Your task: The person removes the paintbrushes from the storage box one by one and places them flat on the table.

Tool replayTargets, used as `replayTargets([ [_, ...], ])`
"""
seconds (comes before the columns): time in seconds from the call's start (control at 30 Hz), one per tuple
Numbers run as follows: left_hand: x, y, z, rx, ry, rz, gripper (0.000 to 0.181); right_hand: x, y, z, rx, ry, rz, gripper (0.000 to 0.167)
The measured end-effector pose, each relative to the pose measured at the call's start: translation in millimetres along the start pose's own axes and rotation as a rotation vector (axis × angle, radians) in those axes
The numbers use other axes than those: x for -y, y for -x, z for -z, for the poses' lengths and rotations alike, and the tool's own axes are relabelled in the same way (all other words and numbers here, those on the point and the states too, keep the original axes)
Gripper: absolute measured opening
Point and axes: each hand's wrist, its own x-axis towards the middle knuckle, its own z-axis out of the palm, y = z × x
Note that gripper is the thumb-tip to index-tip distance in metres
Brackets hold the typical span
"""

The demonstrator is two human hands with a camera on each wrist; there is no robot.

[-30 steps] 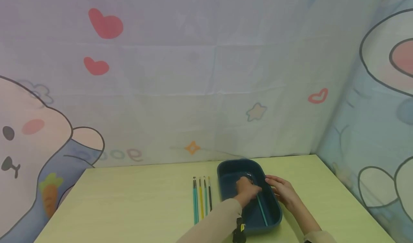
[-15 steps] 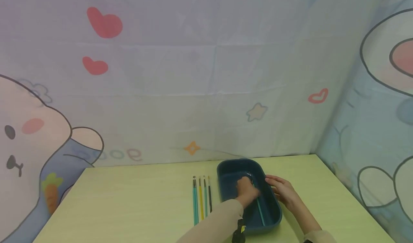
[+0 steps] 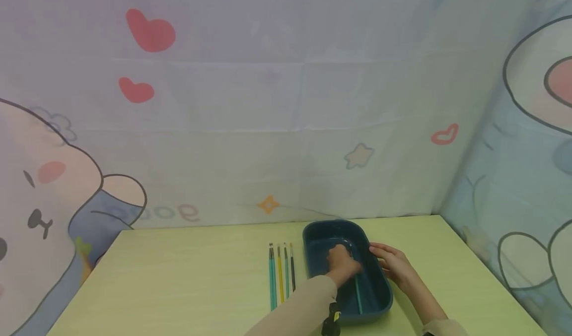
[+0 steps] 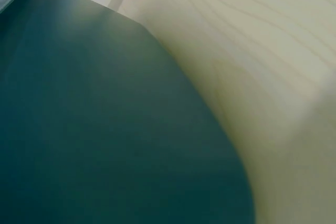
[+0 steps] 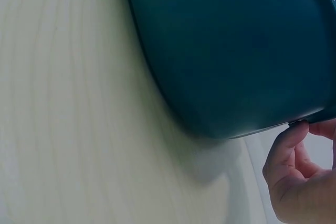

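Note:
A dark blue rectangular tub [image 3: 309, 256] stands on the table, its long side running away from me. Inside it lies a teal-handled paintbrush [image 3: 359, 296]. My left hand [image 3: 342, 264] reaches into the tub over the upper part of this paintbrush, fingers curled and thumb side against the handle; the fingertips are hidden beneath the hand. At the tub's right rim is my right hand [image 3: 395, 267]; in the right wrist view its thumb and finger [image 5: 286, 142] pinch the edge. The left wrist view is mostly filled by the tub wall [image 4: 115, 114], and no left fingers show there.
Several paintbrushes [image 3: 280, 276] lie side by side left of the tub, with teal, yellow and black handles; my left sleeve [image 3: 300, 308] covers their near ends. Behind the pale yellow table [image 3: 187, 271] hangs a printed cloth [image 3: 232, 127].
The near end of the paintbrush in the tub has swung left, so it lies straighter. My left hand has barely shifted; the right stays at the rim. The head view has moved slightly.

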Motion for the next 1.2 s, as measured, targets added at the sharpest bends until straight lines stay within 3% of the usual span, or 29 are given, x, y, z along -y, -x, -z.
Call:
replayTargets([
  [0.23, -0.1, 1.8, 3.0, 0.025, 0.024, 0.026, 0.026, 0, -0.2, 1, 0.012, 0.000, 0.002, 0.056],
  [0.5, 6.6, -8.9, -0.6, 0.106, 0.275, 0.234, 0.035, -1, -1.5, 1, 0.004, -0.013, -0.008, 0.054],
  [0.63, 11.8, -12.5, -3.0, 0.127, 0.351, 0.282, 0.030, -1, -1.5, 1, 0.000, -0.013, -0.005, 0.053],
  [0.83, 14.0, -14.8, 1.6, 0.136, 0.417, 0.272, 0.018, 0, -2.5, 0, 0.005, -0.008, -0.008, 0.055],
  [1.2, 19.9, -13.4, 10.8, 0.154, 0.443, 0.204, 0.028, -1, -3.5, 0, -0.015, 0.010, -0.011, 0.058],
])
